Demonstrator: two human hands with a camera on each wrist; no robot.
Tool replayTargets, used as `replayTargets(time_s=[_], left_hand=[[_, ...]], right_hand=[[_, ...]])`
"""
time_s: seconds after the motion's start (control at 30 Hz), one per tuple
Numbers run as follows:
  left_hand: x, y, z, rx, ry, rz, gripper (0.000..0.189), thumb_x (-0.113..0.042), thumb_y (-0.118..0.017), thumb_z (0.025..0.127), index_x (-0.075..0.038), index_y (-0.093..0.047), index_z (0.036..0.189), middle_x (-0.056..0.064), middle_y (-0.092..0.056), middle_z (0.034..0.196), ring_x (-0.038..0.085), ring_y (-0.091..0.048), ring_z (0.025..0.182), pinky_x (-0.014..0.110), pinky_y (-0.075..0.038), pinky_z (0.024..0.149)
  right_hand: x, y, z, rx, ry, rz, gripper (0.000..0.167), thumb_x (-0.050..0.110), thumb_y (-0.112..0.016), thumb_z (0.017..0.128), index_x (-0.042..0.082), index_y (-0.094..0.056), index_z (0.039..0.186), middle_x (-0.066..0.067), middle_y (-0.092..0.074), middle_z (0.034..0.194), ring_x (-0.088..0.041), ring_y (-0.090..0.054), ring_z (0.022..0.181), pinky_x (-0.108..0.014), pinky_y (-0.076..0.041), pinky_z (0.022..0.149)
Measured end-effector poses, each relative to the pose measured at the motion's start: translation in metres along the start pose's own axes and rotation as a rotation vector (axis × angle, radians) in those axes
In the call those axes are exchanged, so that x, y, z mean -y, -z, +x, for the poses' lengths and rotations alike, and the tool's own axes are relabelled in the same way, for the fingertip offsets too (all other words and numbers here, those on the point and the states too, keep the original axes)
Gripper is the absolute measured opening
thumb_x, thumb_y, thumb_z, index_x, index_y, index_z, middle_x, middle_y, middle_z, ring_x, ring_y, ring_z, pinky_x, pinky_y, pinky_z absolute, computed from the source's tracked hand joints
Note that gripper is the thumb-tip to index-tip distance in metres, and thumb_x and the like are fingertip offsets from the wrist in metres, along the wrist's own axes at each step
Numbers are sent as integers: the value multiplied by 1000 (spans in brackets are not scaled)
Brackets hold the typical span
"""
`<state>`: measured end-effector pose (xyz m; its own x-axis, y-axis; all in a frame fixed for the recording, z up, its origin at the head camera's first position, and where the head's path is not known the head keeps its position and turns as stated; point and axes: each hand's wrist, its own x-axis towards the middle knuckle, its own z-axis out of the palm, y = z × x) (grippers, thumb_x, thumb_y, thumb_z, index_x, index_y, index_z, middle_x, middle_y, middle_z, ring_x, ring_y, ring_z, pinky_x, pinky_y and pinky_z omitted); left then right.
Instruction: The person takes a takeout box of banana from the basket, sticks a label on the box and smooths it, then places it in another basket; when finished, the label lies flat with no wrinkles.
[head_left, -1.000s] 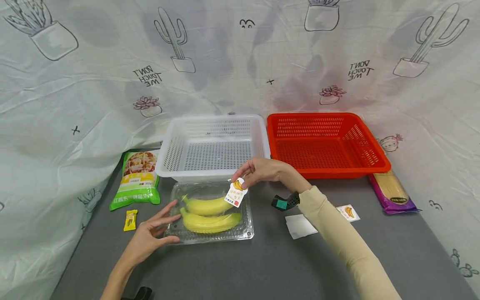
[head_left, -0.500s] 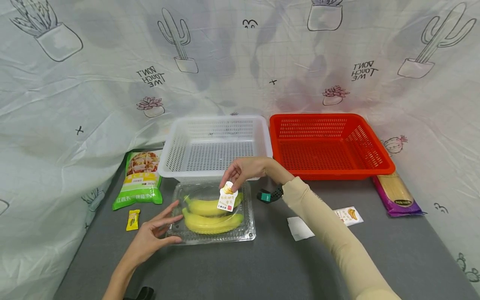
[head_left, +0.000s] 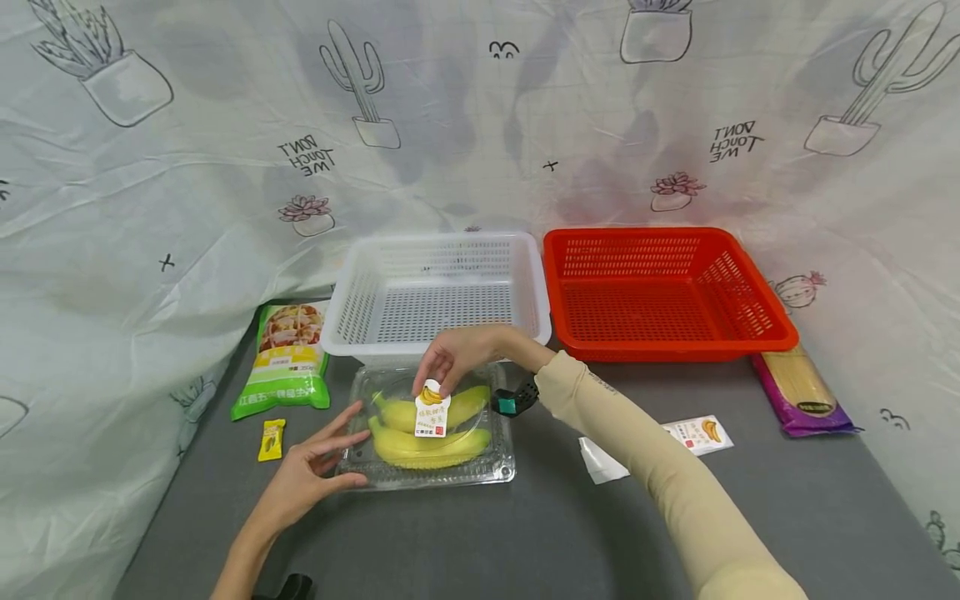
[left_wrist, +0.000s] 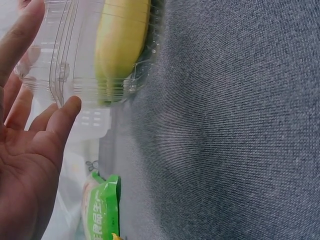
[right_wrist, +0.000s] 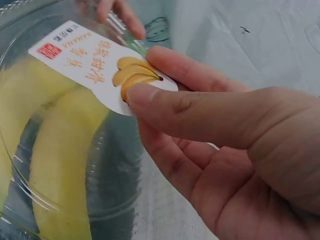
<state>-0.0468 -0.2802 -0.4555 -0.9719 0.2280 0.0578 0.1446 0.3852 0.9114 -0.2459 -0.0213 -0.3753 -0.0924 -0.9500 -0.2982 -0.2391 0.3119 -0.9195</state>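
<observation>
Pinched between thumb and fingers of my right hand (head_left: 467, 354) is a white banana sticker (right_wrist: 90, 62), printed with bananas and writing. In the head view it overlaps the lid of a clear plastic clamshell box (head_left: 501, 458). Two yellow bananas (head_left: 431, 450) lie inside, partly covered by the sticker in that view. My left hand (head_left: 303, 475) touches the box's left side with spread, nearly straight fingers, its thumb by the front corner. The left wrist view shows a fingertip (left_wrist: 73, 104) right at the box's ridged rim.
Behind the box stand a white basket (head_left: 438, 348) and a red basket (head_left: 675, 346). On the left lie a green food bag (head_left: 288, 367) and a small yellow packet (head_left: 272, 440). To the right are a banana label strip (head_left: 701, 433), partly behind the sleeve, and a purple noodle pack (head_left: 806, 392).
My right hand has moved left with the sticker, from the box's right rear to above its middle. The left hand has stayed at the box's left side.
</observation>
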Motion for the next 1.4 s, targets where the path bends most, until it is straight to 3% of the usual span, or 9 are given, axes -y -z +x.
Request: replayTargets(time_s=[0.1,0.33,0.63,0.77,0.87,0.97,1.07,1.23,1.4], left_hand=[[1,-2,1,0,-6,-24,56,-9,-78,78,1,-59,130,4,-29,156,-10,-27,132,13,-39,93],[1,-2,2,2,-7,-38,55,-9,-78,78,-1,-59,130,4,-29,156,-10,-28,132,13,-39,93],[0,-1,3,-1,-25,-44,54,-7,-77,79,0,-59,129,5,-29,156,-9,-27,133,13,-39,93],[-1,-1,3,1,-32,-47,55,-7,-77,78,2,-59,129,6,-29,156,-9,-27,133,13,-39,93],[-1,0,3,-5,-32,-38,54,-6,-77,78,2,-59,129,5,-29,156,-9,-28,133,13,-39,93],[-1,0,3,-12,-30,-13,54,-7,-78,78,1,-59,128,5,-30,155,-9,-28,133,16,-41,93],[-1,-1,3,-13,-25,-1,54,-8,-78,78,0,-60,129,4,-30,155,-9,-28,132,17,-41,93],[1,-1,1,-10,-21,-18,54,-9,-78,78,-2,-60,129,5,-29,156,-9,-28,133,15,-40,93],[1,-1,-1,-15,-27,5,54,-9,-78,78,-5,-61,129,5,-29,156,-9,-29,132,42,-42,97]], right_hand=[[1,-2,2,-6,5,-41,31,-11,-64,86,-5,-66,116,-3,-67,90,-9,-41,59,-27,-41,65],[0,-8,4,-56,16,-84,31,-16,-63,84,-8,-66,114,-13,-68,108,-7,-35,52,-22,-35,57],[0,-18,3,-154,82,-332,27,-11,-65,84,-1,-70,109,-9,-70,95,-7,-35,56,-19,-35,59],[0,-26,1,-194,105,-457,28,-9,-65,85,1,-70,111,-8,-70,101,-9,-49,68,-17,-39,64],[-1,-31,2,-225,105,-521,32,-10,-62,87,3,-69,115,-6,-67,118,-12,-61,93,-16,-46,73],[-2,-36,1,-292,95,-541,35,-9,-62,87,4,-67,119,-7,-59,131,-19,-59,109,-20,-49,78],[-7,-43,-1,-411,107,-454,39,-8,-65,86,3,-64,123,-9,-55,136,-23,-56,114,-22,-50,82],[-23,-58,-2,-610,236,0,41,-7,-62,89,-5,-55,130,-20,-54,134,-31,-53,121,-26,-49,90],[-32,-73,-3,-692,307,277,41,-7,-56,93,-10,-47,133,-26,-49,136,-36,-51,122,-31,-49,91]])
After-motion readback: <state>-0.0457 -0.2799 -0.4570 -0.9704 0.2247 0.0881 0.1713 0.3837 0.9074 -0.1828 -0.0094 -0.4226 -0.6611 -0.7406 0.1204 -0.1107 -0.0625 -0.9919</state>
